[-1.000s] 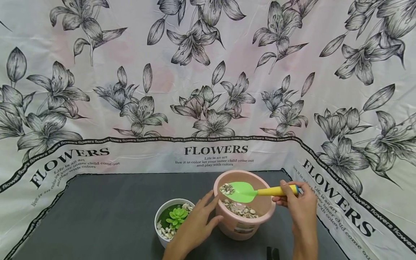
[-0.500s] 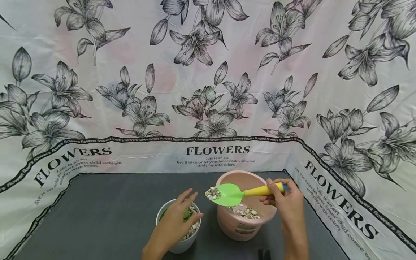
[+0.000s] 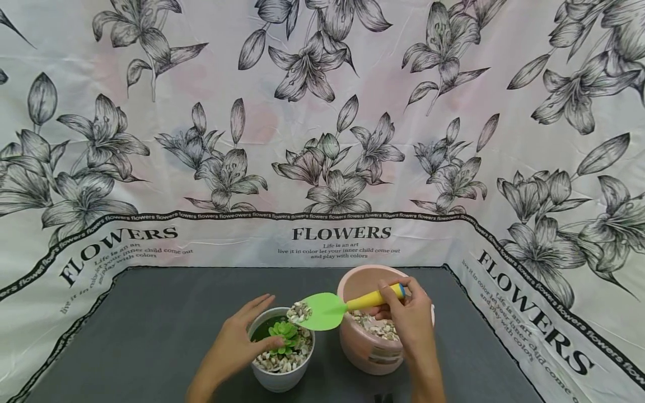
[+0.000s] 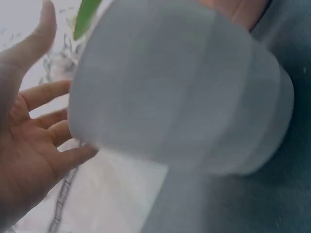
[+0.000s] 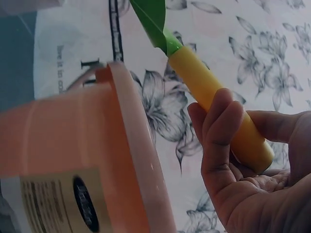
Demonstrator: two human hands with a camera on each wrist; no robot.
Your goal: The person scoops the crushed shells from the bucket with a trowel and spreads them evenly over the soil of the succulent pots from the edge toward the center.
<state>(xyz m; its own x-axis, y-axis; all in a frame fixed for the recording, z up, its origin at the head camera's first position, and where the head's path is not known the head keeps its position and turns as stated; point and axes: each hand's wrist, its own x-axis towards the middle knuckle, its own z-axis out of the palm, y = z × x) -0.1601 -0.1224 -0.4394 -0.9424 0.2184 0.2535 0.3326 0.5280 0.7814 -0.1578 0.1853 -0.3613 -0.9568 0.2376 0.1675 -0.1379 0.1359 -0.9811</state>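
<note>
My right hand point(image 3: 412, 320) grips the yellow handle of a trowel point(image 3: 323, 312). Its green blade points left and carries small pebbles point(image 3: 299, 312) at the tip, over the right rim of a white pot point(image 3: 283, 382). Inside that pot, a green succulent point(image 3: 285, 334) stands among pale pebbles. Spread fingers mark my left hand point(image 3: 228, 348), at the pot's left side with the thumb near the plant. In the left wrist view its fingertips lie by the white pot's rim; whether they touch it I cannot tell.
A pink pot point(image 3: 364, 355) holding more pebbles point(image 3: 384, 329) stands just right of the white pot, under my right hand. Both are on a dark grey tabletop point(image 3: 166, 330). A flower-printed cloth point(image 3: 252, 240) borders the back and sides.
My right hand has carried the loaded trowel left, from above the pink pot to the white pot. My left hand has left the pink pot's side and moved left to the white pot.
</note>
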